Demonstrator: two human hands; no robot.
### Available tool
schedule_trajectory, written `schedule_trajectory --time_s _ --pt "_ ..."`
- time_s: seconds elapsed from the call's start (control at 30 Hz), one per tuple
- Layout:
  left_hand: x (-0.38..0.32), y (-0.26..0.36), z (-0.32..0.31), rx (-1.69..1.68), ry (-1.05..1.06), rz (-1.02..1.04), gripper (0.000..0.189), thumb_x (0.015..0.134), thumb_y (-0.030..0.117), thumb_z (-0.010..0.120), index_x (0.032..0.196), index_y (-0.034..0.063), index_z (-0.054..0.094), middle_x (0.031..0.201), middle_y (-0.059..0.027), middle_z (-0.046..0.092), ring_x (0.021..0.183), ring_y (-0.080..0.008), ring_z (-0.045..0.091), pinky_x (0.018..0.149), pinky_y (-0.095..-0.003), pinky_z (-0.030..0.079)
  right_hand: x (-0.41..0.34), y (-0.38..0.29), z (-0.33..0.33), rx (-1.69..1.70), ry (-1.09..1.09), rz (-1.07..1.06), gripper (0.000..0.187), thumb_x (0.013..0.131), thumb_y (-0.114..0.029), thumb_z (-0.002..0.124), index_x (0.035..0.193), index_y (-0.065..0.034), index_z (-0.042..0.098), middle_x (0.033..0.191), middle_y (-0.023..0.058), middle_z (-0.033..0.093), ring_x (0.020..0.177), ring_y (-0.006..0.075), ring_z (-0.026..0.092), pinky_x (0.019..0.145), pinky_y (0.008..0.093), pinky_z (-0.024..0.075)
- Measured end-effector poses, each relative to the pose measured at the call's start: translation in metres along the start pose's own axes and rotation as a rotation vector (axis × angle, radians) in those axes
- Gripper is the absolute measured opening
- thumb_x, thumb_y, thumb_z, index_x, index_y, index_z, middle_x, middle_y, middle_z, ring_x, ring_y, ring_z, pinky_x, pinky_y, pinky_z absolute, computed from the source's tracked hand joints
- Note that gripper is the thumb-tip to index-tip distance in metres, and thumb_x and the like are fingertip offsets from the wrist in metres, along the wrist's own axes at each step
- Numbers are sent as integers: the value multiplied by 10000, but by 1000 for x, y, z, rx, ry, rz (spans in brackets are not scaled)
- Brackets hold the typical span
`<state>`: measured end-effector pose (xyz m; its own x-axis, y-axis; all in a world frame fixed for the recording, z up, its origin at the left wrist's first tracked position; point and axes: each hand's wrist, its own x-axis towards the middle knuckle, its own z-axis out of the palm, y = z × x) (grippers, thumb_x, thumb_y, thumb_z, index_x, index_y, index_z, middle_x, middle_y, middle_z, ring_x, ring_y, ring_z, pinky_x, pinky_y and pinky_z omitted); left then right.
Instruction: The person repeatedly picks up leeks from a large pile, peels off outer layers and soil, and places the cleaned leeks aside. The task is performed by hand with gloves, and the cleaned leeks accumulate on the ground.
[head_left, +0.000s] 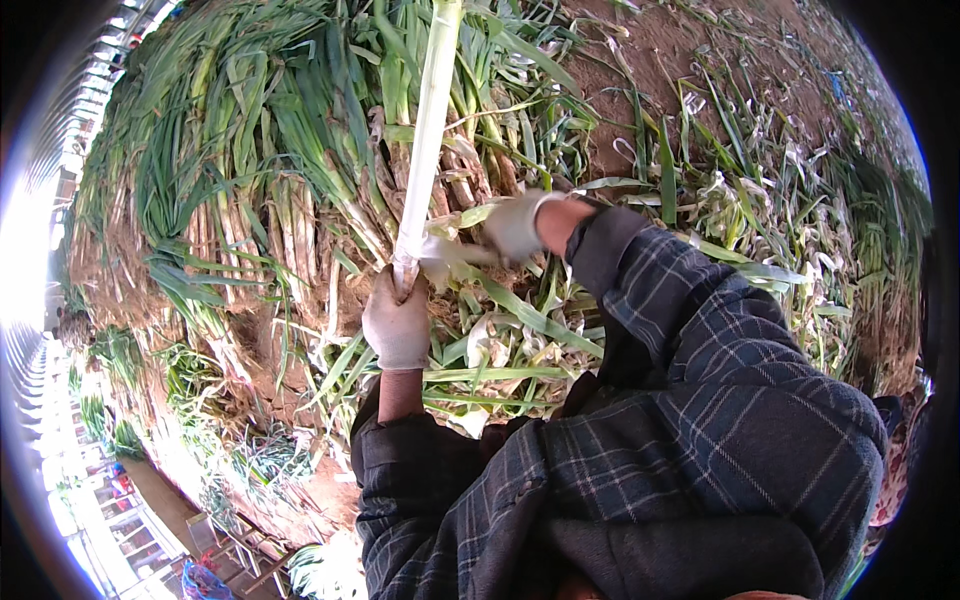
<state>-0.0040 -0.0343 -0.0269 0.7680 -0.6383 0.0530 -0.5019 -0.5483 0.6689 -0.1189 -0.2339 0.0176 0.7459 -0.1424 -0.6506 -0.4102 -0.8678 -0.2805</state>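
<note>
My left hand (396, 322), in a pale work glove, grips the root end of a long-stemmed leek or large green onion (427, 142). The white stalk stands away from me, its top running past the upper edge of the view. My right hand (517, 225), gloved too and blurred, is to the right of the stalk's lower part. A blurred pale strip, perhaps a peeled outer leaf (457, 253), spans from the stalk towards my right fingers; the exact hold is not clear.
Unpeeled stalks with green tops (247, 127) lie in a thick row beyond and left of my hands. Stripped leaves (517, 300) litter the soil (615, 67) below and to the right. More stalks (885, 262) lie at the far right. A wooden frame (251, 551) stands at lower left.
</note>
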Motion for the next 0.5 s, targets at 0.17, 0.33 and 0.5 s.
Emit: schedule_trajectory --time_s 0.17,0.33,0.5 --pt "-9 5 8 69 -64 41 312 823 276 674 1057 71 644 782 -143 673 692 -316 666 652 -405 530 35 62 -13 1147 468 -174 430 899 -293 649 1227 -31 556 1104 141 654 1030 309 646 938 444 514" --pt "-25 17 21 -51 -334 208 392 912 379 636 1095 33 653 838 -151 695 738 -236 697 665 -362 565 42 69 1 2240 746 -439 356 951 -333 615 1212 -98 556 869 70 586 792 258 613 802 479 576" --pt "-1 17 8 -391 -244 150 593 995 536 449 1326 60 572 1062 -118 699 871 -139 655 746 -251 523 30 61 -1 2307 764 -378 187 968 -262 604 1039 -89 599 764 3 501 651 157 481 577 331 480"
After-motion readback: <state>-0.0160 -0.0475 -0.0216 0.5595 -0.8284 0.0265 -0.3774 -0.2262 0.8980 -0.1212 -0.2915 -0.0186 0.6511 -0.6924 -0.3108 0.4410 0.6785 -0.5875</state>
